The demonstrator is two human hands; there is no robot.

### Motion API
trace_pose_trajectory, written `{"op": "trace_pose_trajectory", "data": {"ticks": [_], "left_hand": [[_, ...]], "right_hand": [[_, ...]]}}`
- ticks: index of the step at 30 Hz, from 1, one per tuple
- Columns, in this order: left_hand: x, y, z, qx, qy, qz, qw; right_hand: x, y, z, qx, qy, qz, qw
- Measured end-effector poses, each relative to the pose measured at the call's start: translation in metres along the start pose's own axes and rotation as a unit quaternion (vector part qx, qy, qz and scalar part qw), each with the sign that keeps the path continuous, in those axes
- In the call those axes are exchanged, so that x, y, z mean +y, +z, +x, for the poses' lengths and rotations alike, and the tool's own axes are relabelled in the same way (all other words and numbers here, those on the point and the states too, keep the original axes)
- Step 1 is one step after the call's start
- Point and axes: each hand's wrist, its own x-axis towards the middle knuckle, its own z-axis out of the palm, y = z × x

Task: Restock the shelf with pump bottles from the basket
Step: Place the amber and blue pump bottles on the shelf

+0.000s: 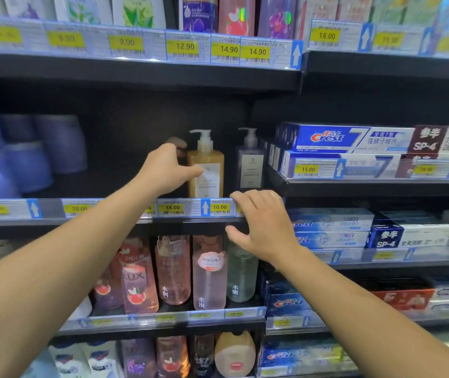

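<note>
An amber pump bottle point(206, 170) with a white pump stands upright on the middle shelf point(54, 214). A grey translucent pump bottle point(250, 165) stands to its right. My left hand point(167, 170) is closed around a dark bottle point(177, 145) just left of the amber one. Only that bottle's rounded top shows, and my thumb rests against the amber bottle's label. My right hand point(261, 225) hovers in front of the shelf's price rail below the grey bottle, fingers spread and holding nothing. The basket is out of view.
Purple tubs point(40, 148) fill the left of the same shelf, with a dark gap between them and the bottles. Crest toothpaste boxes point(349, 139) are stacked to the right. Pink and clear body-wash bottles point(174, 271) line the shelf below. Refill pouches point(198, 12) stand above.
</note>
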Motion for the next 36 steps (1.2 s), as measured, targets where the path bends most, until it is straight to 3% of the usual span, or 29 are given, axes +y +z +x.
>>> {"op": "trace_pose_trajectory", "data": {"ticks": [3, 5, 9, 18, 36], "left_hand": [[-0.002, -0.003, -0.010, 0.098, 0.142, 0.065, 0.983], [0.000, -0.001, -0.013, 0.086, 0.206, 0.122, 0.967], [0.006, 0.008, -0.008, 0.024, 0.183, 0.208, 0.961], [0.026, 0.028, 0.027, -0.064, 0.110, 0.212, 0.969], [0.030, 0.055, 0.048, -0.045, 0.108, 0.165, 0.979]], "right_hand": [[0.000, 0.003, -0.001, 0.011, 0.002, -0.001, 1.000], [0.000, 0.004, -0.001, 0.021, 0.003, 0.002, 1.000], [0.001, 0.005, -0.002, 0.021, 0.002, 0.005, 1.000], [0.001, 0.006, -0.002, 0.029, -0.002, 0.009, 1.000], [0.001, 0.009, -0.002, 0.037, 0.002, 0.015, 0.999]]}}
